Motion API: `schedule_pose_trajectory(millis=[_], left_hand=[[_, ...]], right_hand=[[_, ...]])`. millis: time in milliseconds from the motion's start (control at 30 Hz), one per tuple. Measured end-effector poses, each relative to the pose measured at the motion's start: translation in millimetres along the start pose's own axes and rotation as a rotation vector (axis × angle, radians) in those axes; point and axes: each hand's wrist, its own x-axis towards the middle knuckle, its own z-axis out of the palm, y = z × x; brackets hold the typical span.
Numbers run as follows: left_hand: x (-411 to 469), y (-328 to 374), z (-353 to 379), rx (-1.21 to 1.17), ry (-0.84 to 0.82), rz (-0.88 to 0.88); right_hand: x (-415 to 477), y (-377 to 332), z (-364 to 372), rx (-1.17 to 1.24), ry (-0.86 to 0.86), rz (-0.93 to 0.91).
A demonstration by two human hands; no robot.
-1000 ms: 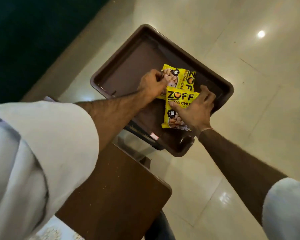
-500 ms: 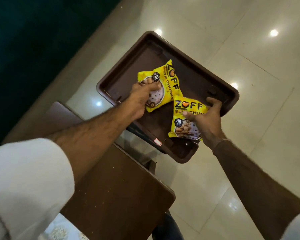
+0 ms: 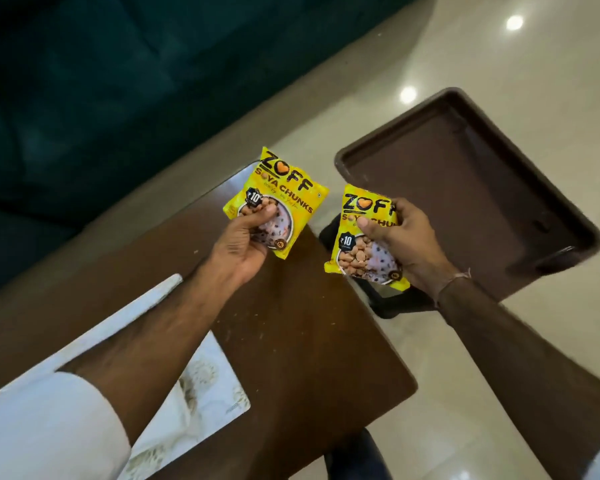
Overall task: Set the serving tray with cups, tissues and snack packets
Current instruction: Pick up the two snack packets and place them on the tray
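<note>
My left hand (image 3: pixel 244 244) grips a yellow snack packet (image 3: pixel 284 188) by its lower edge, held over the far corner of the wooden table (image 3: pixel 309 327). A second yellow snack packet (image 3: pixel 357 244) is pinched in my right hand (image 3: pixel 407 242), hanging just off the table's right edge, near the left end of the brown serving tray (image 3: pixel 465 188). The tray holds nothing and stands on a dark stand to the right. No cups or tissues are in view.
A white patterned mat (image 3: pixel 201 393) lies on the table near me. A dark green sofa (image 3: pixel 84 81) fills the upper left. Shiny beige floor tiles (image 3: pixel 499 393) surround the tray and table.
Both hands have lifted the two packets out of the tray and carried them back left, toward the table. The tray now holds nothing.
</note>
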Motion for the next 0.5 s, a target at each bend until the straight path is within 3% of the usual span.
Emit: schedule_pose_trajectory(millis=[500], left_hand=[[-161.0, 70.8, -339.2, -0.374, 0.278, 0.300]], right_hand=[[-90.2, 74.7, 273.2, -0.319, -0.498, 0.151]])
